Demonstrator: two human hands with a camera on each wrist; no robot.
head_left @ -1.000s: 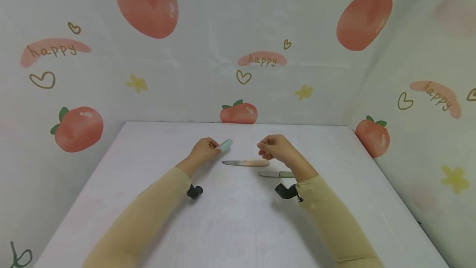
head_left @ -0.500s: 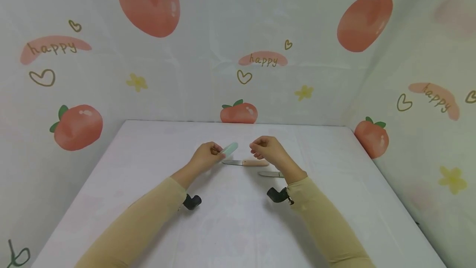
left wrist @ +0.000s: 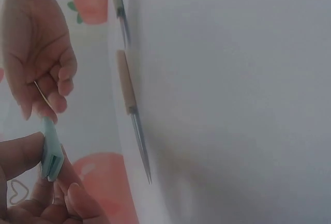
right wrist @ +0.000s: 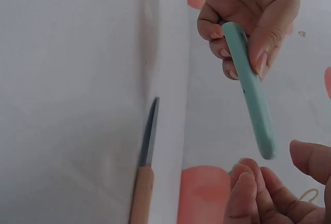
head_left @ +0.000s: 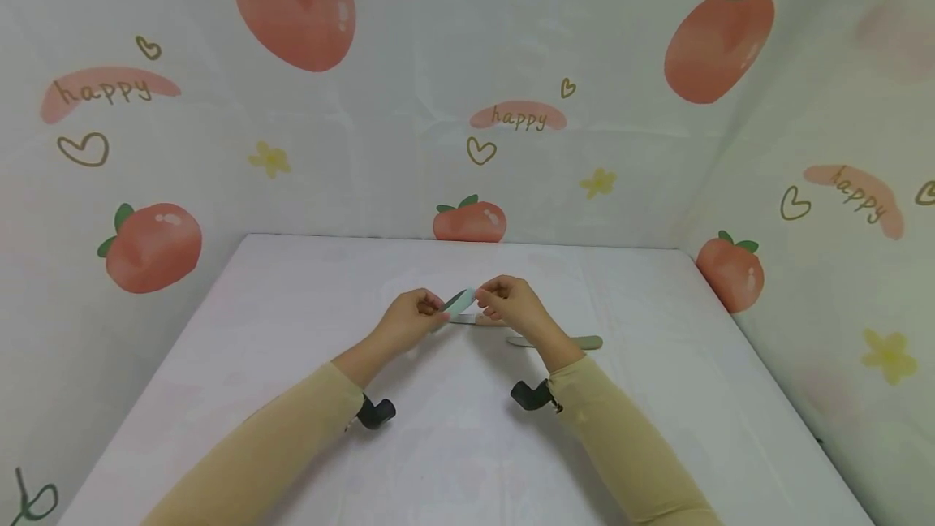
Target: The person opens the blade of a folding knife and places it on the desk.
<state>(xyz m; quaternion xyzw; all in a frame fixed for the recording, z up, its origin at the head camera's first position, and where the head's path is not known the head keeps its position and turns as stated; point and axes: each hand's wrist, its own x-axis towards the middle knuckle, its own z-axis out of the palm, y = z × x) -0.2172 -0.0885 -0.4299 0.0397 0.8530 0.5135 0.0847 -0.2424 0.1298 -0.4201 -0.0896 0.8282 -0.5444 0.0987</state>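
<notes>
My left hand (head_left: 411, 320) pinches a mint-green folding knife (right wrist: 251, 94) between thumb and fingers, held above the table. The knife looks folded, with a slot along its edge and no blade standing out. My right hand (head_left: 514, 304) is at the knife's far end, thumb and fingers apart around it; in the right wrist view a small gap shows between its fingertips and the knife. Below lies a knife with a tan wooden handle (left wrist: 124, 81), its blade out, partly covered by my hands in the head view. A green-handled knife (head_left: 588, 342) lies nearer me, partly behind my right wrist.
A white cloth covers the table (head_left: 453, 445). Behind it and at both sides hang white sheets (head_left: 394, 161) printed with red fruit, hearts and "happy". A black wrist camera (head_left: 376, 413) sits under the left wrist, another black camera (head_left: 531, 395) under the right.
Both hands have come together over the tan-handled knife: the left moved right and nearer with the folding knife, the right moved left. The green handle has come out from behind the right wrist.
</notes>
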